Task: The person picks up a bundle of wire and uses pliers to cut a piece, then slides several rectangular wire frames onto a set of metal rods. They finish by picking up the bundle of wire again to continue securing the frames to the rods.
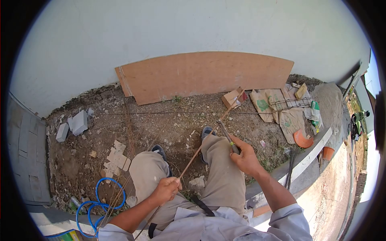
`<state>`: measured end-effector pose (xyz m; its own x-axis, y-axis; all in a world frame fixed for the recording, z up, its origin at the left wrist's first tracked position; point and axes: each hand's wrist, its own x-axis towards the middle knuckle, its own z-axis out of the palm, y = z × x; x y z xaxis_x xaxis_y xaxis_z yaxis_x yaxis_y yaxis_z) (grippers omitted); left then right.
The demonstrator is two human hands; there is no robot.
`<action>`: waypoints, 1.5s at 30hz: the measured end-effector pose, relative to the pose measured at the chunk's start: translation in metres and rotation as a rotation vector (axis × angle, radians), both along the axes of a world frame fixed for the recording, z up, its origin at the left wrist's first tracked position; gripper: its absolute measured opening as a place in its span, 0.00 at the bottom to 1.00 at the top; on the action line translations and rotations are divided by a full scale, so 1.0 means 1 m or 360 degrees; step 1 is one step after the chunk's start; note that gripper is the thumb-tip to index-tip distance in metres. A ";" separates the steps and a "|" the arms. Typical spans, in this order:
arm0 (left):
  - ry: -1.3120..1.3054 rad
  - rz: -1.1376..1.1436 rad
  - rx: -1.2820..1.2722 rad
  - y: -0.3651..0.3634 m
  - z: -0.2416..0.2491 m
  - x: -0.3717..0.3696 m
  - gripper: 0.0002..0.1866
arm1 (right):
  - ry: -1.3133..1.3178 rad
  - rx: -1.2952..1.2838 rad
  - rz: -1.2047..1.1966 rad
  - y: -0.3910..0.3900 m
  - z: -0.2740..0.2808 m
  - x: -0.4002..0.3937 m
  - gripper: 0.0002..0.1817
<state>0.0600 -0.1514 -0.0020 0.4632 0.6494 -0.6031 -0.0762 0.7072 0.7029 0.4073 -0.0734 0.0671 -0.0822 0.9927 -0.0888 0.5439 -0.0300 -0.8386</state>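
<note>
My left hand (167, 189) is closed around a long, thin rust-brown metal rod (194, 157), which slants up and away between my knees. My right hand (244, 157) grips the handles of pincers (227, 133). The head of the pincers meets the rod partway along, beyond my right knee; whether the jaws bite on it is too small to tell. Past the tool, the rod's far end passes in front of an open cardboard box (232, 99).
A plywood sheet (209, 74) leans on the white wall. Long thin rods (128, 128) lie on the dirt. A blue hose (97, 188) coils at lower left, near grey blocks (79, 122). Paper sacks (287, 120), an orange pot piece (302, 139) and a sand pile (327, 100) are on the right.
</note>
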 end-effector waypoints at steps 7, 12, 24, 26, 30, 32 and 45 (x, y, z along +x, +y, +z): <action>-0.0079 0.0027 -0.0002 0.001 -0.003 0.000 0.22 | -0.0057 -0.0072 -0.0053 0.001 0.004 -0.011 0.36; -0.0088 0.0057 0.0000 0.001 -0.008 0.001 0.21 | -0.0065 -0.0115 -0.0086 0.002 0.008 -0.019 0.36; -0.0045 0.0032 0.0012 0.002 -0.010 0.005 0.21 | -0.0123 -0.0059 -0.0125 0.001 0.007 -0.018 0.36; -0.0010 -0.0006 0.0058 0.001 -0.008 0.003 0.20 | -0.0078 -0.0197 -0.0065 0.006 0.014 -0.004 0.37; 0.0188 -0.0094 0.0192 -0.007 0.003 0.004 0.18 | -0.0012 -0.0366 0.0030 0.011 0.020 0.014 0.37; 0.0308 -0.0117 0.0284 -0.013 0.010 0.002 0.17 | -0.0161 -0.0289 0.0117 0.015 0.025 0.022 0.36; 0.1197 -0.0243 0.0680 -0.031 0.124 -0.078 0.13 | 0.0181 0.0007 -0.0180 0.022 0.029 0.107 0.34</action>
